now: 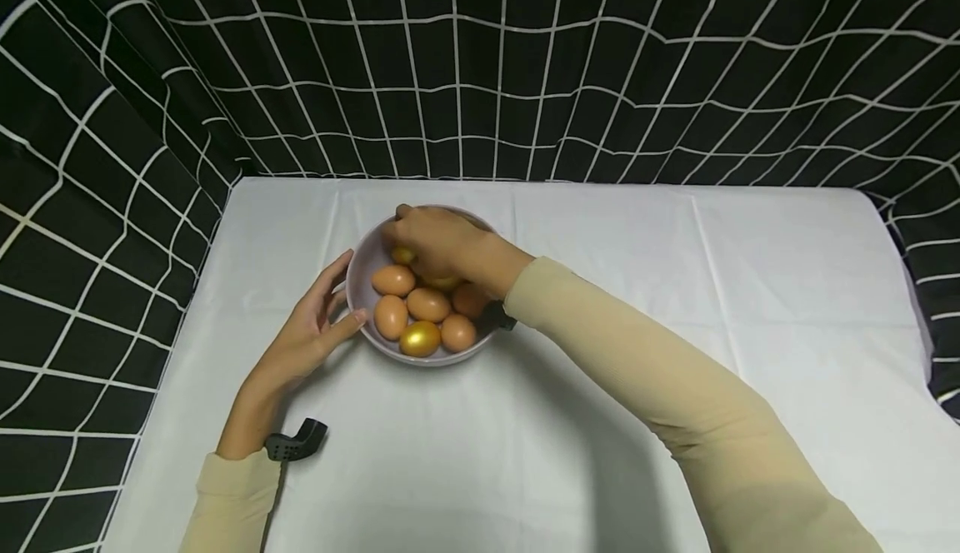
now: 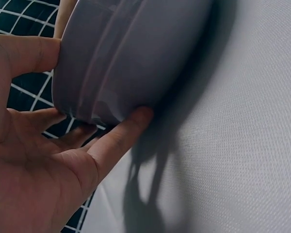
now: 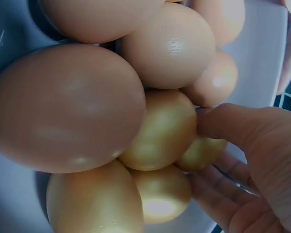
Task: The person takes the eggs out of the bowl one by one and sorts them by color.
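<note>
A pale purple bowl [image 1: 356, 274] on the white table holds several brown eggs [image 1: 428, 305] and several gold eggs [image 1: 420, 339]. From the right, my right hand [image 1: 438, 241] reaches into the far left part of the bowl. In the right wrist view, its thumb and fingers pinch a small-looking gold egg [image 3: 201, 153] beside the other eggs. My left hand [image 1: 311, 332] touches the bowl's left side, fingers spread. In the left wrist view its thumb lies at the rim and a fingertip meets the outer wall [image 2: 136, 53] low down.
A white cloth [image 1: 600, 245] covers the table around the bowl. Black walls with white netting [image 1: 495, 62] stand behind and on both sides. A black device [image 1: 296, 443] is strapped to my left wrist, and my right forearm [image 1: 645, 370] crosses the table.
</note>
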